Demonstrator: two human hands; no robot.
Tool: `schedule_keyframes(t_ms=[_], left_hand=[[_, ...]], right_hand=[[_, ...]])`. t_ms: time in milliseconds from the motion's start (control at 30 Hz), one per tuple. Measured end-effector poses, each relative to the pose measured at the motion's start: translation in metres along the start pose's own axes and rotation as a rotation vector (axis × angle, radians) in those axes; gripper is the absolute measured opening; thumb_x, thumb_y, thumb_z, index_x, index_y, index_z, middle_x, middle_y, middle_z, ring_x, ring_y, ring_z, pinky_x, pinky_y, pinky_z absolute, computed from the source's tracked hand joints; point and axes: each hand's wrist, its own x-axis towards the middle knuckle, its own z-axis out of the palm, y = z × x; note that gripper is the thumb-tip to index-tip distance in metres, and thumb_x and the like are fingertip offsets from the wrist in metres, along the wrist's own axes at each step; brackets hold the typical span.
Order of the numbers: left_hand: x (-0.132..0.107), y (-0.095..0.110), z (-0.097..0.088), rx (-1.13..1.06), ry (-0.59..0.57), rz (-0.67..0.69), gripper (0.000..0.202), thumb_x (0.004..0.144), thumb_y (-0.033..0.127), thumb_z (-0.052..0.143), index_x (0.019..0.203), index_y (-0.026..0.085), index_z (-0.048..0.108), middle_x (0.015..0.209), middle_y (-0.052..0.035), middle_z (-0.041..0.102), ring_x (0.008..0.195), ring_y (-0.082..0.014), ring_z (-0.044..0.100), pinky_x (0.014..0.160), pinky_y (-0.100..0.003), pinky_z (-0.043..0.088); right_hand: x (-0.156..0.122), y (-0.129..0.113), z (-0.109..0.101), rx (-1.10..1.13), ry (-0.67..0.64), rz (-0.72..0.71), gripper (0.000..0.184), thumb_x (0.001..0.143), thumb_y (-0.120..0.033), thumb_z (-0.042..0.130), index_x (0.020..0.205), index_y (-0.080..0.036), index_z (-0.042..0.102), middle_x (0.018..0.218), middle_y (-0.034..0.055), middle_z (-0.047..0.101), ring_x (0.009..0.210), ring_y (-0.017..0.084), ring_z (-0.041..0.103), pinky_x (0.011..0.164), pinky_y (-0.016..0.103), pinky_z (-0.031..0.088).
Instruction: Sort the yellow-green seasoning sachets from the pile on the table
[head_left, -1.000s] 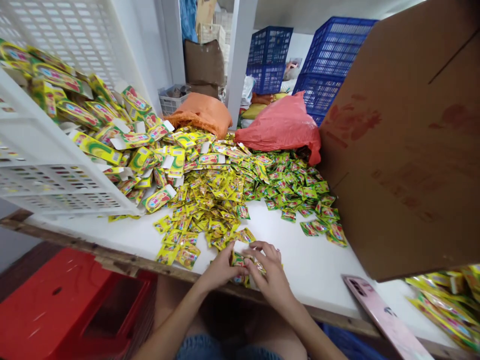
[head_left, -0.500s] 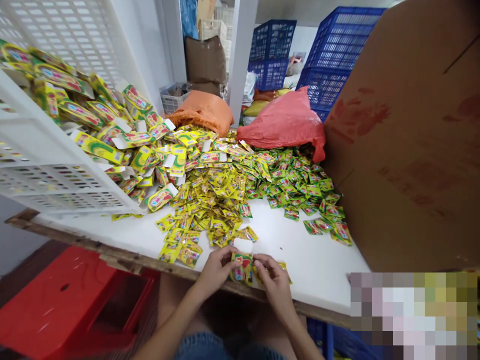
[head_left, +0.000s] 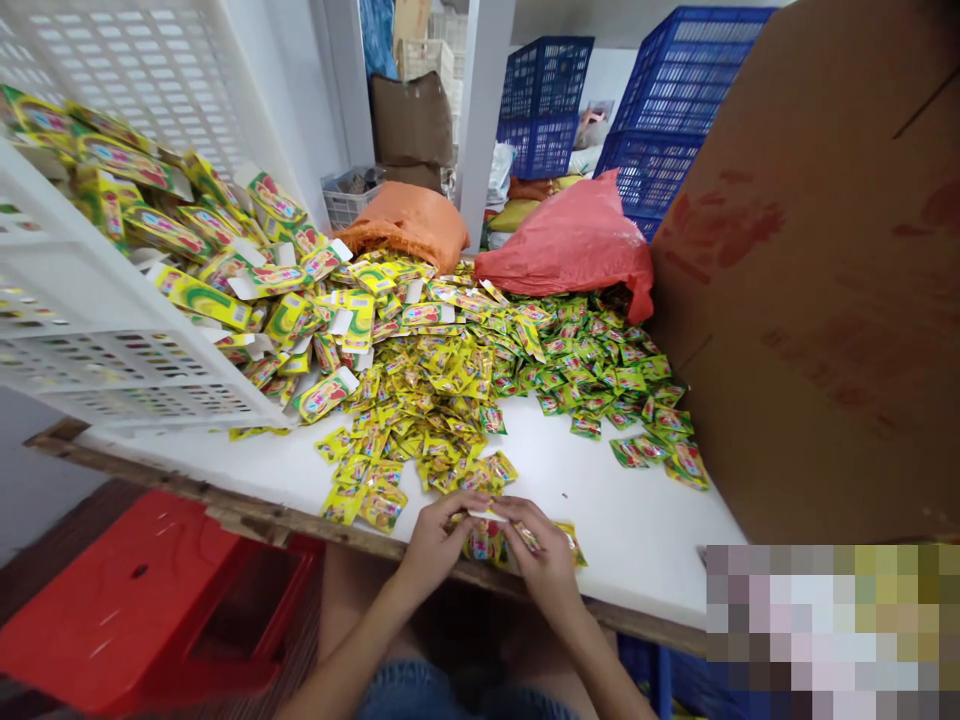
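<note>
From where I stand, much of the small carton [head_left: 484,541] is covered by the fingers around it, at the bench's [head_left: 637,565] near edge. The left hand [head_left: 429,548] grips its left side; the right hand [head_left: 551,560] is closed with its fingertips on the white flap [head_left: 487,516]. Something yellow shows under the right fingers, too covered to name, and a yellow sachet [head_left: 572,543] peeks out beside that hand. Coarse squares blot out the lower right, and the big cardboard box [head_left: 780,330] runs off that side. The white crate [head_left: 150,300] is cut off at the left, and its cartons [head_left: 202,295] spill onto the bench.

Counting up: two hands, one carton between them, one white crate, one orange sack [head_left: 409,222], one red sack [head_left: 570,240], one red stool [head_left: 127,590]. Behind stand two stacks of blue crates [head_left: 545,105], their bottoms hidden. The yellow sachets [head_left: 420,400] and the green sachets [head_left: 592,365] overlap too thickly to number, as do the spilled cartons.
</note>
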Motion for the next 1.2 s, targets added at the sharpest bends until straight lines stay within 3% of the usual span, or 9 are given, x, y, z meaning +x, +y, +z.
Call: schedule_keyframes(t_ms=[200,400,733,1000,1200], left_hand=[[-0.002,0.009,0.004,0.064,0.06,0.006,0.017,0.078,0.029,0.054,0.086,0.019,0.066,0.098,-0.0065,0.067,0.096,-0.0207,0.058,0.09,-0.032,0.041],[0.005,0.008,0.006,0.085,0.105,-0.059,0.02,0.077,0.033,0.055,0.084,0.017,0.066,0.08,-0.0044,0.068,0.076,-0.018,0.06,0.072,-0.027,0.046],[0.0,-0.002,-0.007,0.086,0.026,0.042,0.017,0.078,0.027,0.057,0.088,0.021,0.07,0.089,-0.0052,0.069,0.09,-0.0193,0.059,0.085,-0.03,0.042],[0.002,0.005,-0.002,0.021,0.052,-0.047,0.021,0.076,0.024,0.057,0.097,0.019,0.058,0.092,-0.0036,0.064,0.083,-0.0156,0.059,0.075,-0.026,0.045],[0.003,0.0,0.001,0.016,0.094,-0.042,0.008,0.077,0.023,0.055,0.082,0.017,0.053,0.079,-0.0007,0.059,0.075,-0.0137,0.056,0.07,-0.024,0.043]], right_hand=[[0.0,-0.008,0.0,-0.025,0.025,0.013,0.017,0.082,-0.028,0.051,0.092,-0.022,0.064,0.095,0.0062,0.064,0.092,0.02,0.058,0.083,0.035,0.045],[0.007,-0.014,0.003,-0.022,0.073,0.142,0.016,0.081,-0.031,0.053,0.087,-0.019,0.062,0.08,0.0029,0.066,0.074,0.018,0.061,0.072,0.029,0.047],[-0.011,0.001,0.007,0.064,0.071,0.083,0.016,0.083,-0.028,0.051,0.092,-0.021,0.063,0.092,0.0053,0.065,0.09,0.02,0.058,0.082,0.034,0.045],[-0.008,-0.004,0.014,0.055,0.113,0.136,0.023,0.082,-0.03,0.053,0.101,-0.019,0.057,0.099,0.0063,0.062,0.09,0.019,0.057,0.08,0.033,0.046],[0.013,-0.017,0.008,-0.064,-0.017,0.029,0.012,0.083,-0.027,0.05,0.084,-0.02,0.06,0.084,0.0037,0.063,0.082,0.018,0.057,0.075,0.03,0.044]])
